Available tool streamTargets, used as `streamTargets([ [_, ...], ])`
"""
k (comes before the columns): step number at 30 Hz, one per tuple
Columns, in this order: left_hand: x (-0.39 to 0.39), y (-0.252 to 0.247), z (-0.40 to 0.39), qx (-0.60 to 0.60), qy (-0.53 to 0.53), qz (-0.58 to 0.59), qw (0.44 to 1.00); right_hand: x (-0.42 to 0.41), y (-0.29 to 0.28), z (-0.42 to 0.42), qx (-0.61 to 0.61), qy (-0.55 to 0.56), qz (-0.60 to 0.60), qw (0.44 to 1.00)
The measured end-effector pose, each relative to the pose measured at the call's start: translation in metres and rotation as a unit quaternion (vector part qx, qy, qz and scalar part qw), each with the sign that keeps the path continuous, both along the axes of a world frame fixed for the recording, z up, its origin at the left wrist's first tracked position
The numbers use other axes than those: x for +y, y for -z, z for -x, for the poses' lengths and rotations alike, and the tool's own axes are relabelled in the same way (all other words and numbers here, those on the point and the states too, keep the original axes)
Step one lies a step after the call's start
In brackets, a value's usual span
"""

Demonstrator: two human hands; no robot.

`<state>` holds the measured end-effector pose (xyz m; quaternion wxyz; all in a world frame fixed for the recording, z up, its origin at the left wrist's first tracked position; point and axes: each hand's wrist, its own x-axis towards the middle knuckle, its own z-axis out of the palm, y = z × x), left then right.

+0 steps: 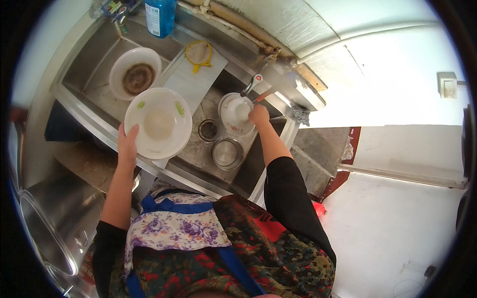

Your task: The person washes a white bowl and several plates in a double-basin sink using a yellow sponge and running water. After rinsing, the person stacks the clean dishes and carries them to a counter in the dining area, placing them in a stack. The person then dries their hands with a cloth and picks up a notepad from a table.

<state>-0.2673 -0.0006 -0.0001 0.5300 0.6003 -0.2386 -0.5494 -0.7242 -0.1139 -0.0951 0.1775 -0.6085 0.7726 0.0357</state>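
Observation:
My left hand [129, 143] grips the near left rim of a large white bowl [175, 145] with green leaf prints, thumb on top. A beige round patch shows at the bottom of its inside. This bowl is tilted toward me over the sink divider. My right hand [259, 114] is curled on the right rim of a white floral bowl [238, 124] in the right basin, under the faucet [253, 83]. Another rim shows behind that bowl. An orange handle [265, 94] lies just beyond my right knuckles; its far end is blurred.
The left basin [97, 63] holds a white basin [117, 76] with brown residue inside. A yellow-rimmed strainer [198, 53] rests on the pale board [186, 83] between basins. Near the drain [208, 130] stands a round metal pan [226, 154]. A blue liquid bottle [167, 18] stands behind.

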Motion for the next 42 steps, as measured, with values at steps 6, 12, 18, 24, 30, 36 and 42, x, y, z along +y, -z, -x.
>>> streamTargets([
  [6, 0.001, 0.005, -0.003, -0.012, 0.003, 0.002, 1.000, 0.005, -0.031, -0.007, -0.002, 0.036, 0.024, 0.999],
  [12, 0.002, 0.007, -0.005, -0.018, 0.014, 0.009, 1.000, 0.025, -0.043, 0.003, 0.017, 0.033, 0.008, 0.999],
  [18, 0.004, 0.005, -0.004, -0.025, 0.011, -0.002, 1.000, 0.061, -0.076, 0.004, 0.082, -0.026, 0.010, 0.996],
  [24, 0.004, -0.011, 0.001, -0.033, 0.018, -0.013, 0.999, 0.101, -0.131, 0.000, 0.117, -0.059, 0.049, 0.990],
  [30, 0.004, -0.007, 0.003, -0.048, 0.005, 0.017, 0.999, 0.135, -0.181, -0.002, 0.118, -0.113, 0.165, 0.973],
  [36, 0.013, 0.009, -0.008, -0.020, -0.013, 0.062, 0.998, 0.152, -0.213, -0.006, 0.121, -0.191, 0.334, 0.915],
  [42, 0.032, 0.011, -0.021, -0.049, 0.015, 0.006, 0.999, 0.153, -0.241, -0.024, 0.080, -0.195, 0.436, 0.875],
])
